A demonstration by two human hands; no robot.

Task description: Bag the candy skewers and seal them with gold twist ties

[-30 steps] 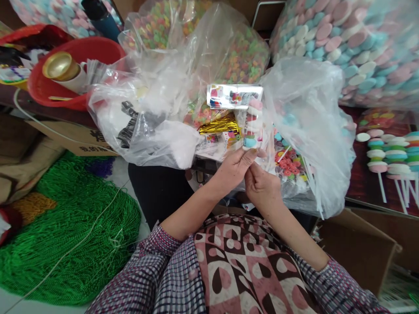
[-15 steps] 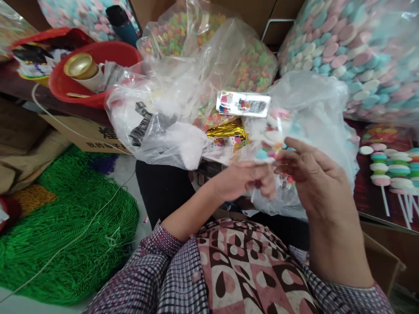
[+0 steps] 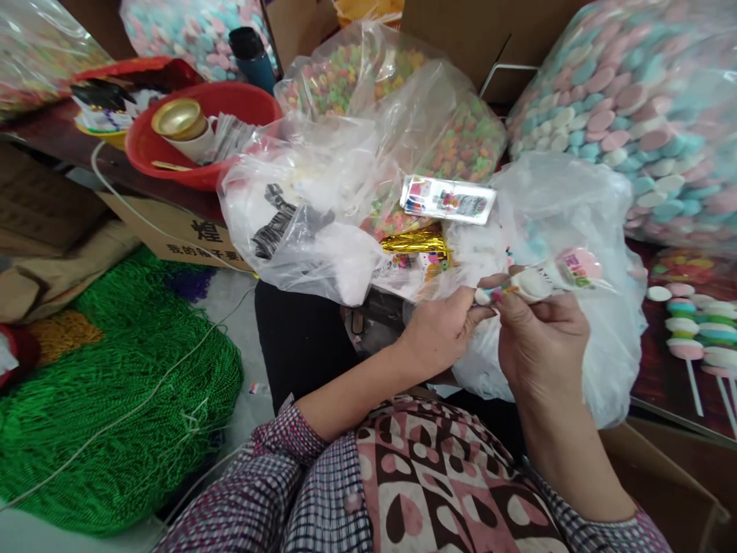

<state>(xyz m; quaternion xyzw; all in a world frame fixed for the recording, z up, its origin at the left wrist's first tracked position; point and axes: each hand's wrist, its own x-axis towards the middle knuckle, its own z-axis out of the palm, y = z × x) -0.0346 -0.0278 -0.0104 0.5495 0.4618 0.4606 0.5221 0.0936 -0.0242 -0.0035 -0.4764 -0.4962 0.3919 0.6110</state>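
hands at chest height over the lap | left hand (image 3: 441,330) and right hand (image 3: 541,338) each in closed grip on a wrapped candy skewer (image 3: 541,280) lying sideways | step, judged: sealing the wrapper; next needs a firm pinch at the stick end | clear bags (image 3: 322,207) behind

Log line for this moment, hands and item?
left hand: pinching stick end | right hand: gripping wrapped candy lollipop | lollipop: roughly horizontal, before clear plastic bag

The wrapped candy skewer (image 3: 541,282) lies almost level between both hands, pastel discs inside clear printed film, pink end pointing right.
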